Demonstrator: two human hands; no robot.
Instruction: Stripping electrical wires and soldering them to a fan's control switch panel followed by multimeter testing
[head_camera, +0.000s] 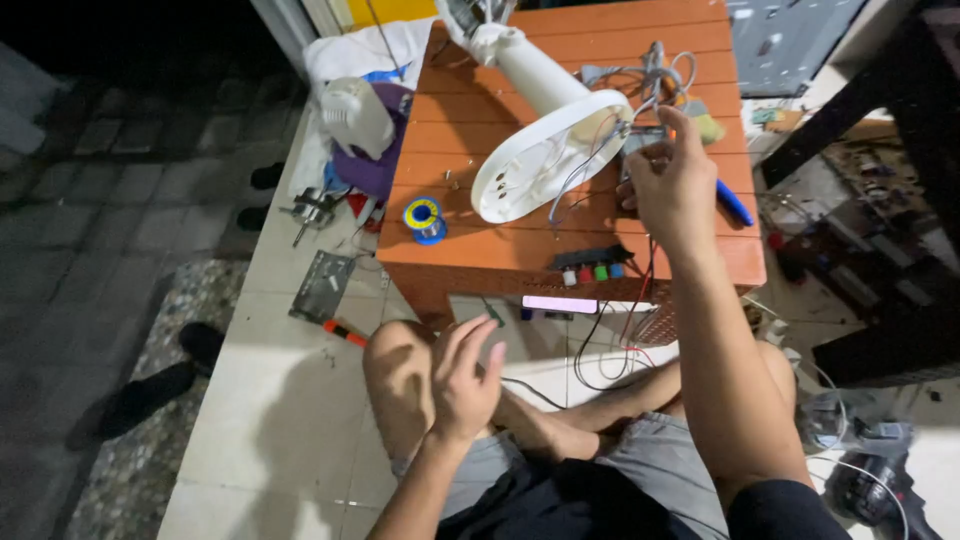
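Observation:
I sit cross-legged on a tiled floor in front of a low orange wooden table (480, 250). A white fan stand (545, 120) lies on its side on the table, its round base open toward me with thin wires (575, 185) coming out. My right hand (668, 180) is raised at the base's right edge, fingers pinched on those wires. My left hand (462, 375) hovers low above my left knee, fingers spread and holding nothing. A black switch block with coloured buttons (590, 265) lies near the table's front edge.
A spool of solder with a blue and yellow label (425, 218) sits on the table's left part. A blue-handled tool (733, 203) lies by my right wrist. On the floor at left are a white motor housing (355, 115), a grey metal plate (322, 285) and an orange-handled screwdriver (345, 333).

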